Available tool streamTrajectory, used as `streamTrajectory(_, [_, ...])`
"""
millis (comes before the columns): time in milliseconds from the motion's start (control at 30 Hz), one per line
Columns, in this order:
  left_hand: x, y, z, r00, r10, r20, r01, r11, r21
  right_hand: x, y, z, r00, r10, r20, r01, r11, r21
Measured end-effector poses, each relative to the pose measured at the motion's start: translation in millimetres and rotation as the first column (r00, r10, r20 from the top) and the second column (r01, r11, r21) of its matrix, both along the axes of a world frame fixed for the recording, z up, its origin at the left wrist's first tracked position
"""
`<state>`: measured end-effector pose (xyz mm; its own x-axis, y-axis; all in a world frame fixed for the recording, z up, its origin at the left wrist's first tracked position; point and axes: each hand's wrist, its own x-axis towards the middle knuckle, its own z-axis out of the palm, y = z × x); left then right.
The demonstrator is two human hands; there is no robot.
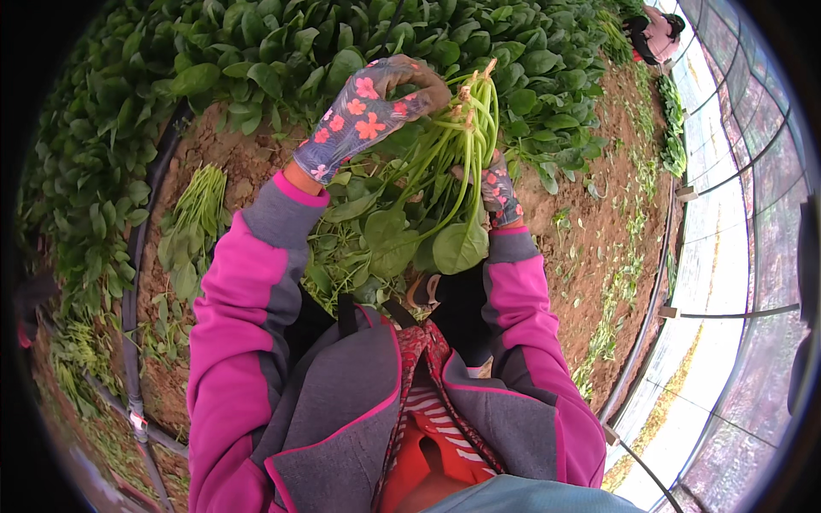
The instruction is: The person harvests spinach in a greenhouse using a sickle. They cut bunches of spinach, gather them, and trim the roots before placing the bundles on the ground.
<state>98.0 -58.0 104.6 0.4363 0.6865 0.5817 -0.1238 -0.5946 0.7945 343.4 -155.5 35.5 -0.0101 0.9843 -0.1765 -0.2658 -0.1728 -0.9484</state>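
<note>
A bunch of leafy greens, apparently spinach [473, 151], hangs in front of me with its pinkish cut root ends up and its broad leaves down. My right hand [498, 187], in a grey flower-patterned glove, grips the bunch from the right, partly hidden behind the stems. In a matching glove with brown fingers, my left hand [391, 106] is curled at the left of the root ends. Its fingertips are close to the stems, and whether they pinch anything is hidden. Below the bunch, loose leaves and stems [340, 256] lie on the ground between my legs.
Dense growing greens [256, 45] stand ahead and left. A picked bundle [192, 224] lies on the soil at left, near a black hose [138, 256]. At right are bare soil [564, 256] and a mesh-and-plastic wall [770, 211]. Another person [657, 35] is at far right.
</note>
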Motion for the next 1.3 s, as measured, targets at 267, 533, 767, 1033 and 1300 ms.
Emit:
streamTrajectory(267, [-1,4,-1,0.990,-0.061,-0.127,0.040,0.986,-0.164,5,5,-12,0.990,0.142,0.016,-0.141,0.989,-0.053])
streamTrajectory(533, [-13,21,-3,0.895,0.416,-0.160,-0.305,0.833,0.462,20,0,-19,0.915,0.257,0.312,-0.231,0.966,-0.119])
streamTrajectory(767, [-5,32,-18,0.997,0.074,0.007,-0.074,0.992,0.103,14,9,-40,0.955,0.246,0.163,-0.266,0.958,0.110])
streamTrajectory(1033, [15,7,-21,0.992,-0.125,-0.031,0.125,0.992,0.007,-3,25,-18,0.966,0.066,-0.249,-0.023,0.985,0.171])
streamTrajectory(1300, [5,7,-18,0.932,-0.061,0.358,0.181,0.933,-0.311,-5,27,-12,0.969,0.005,-0.246,0.045,0.979,0.201])
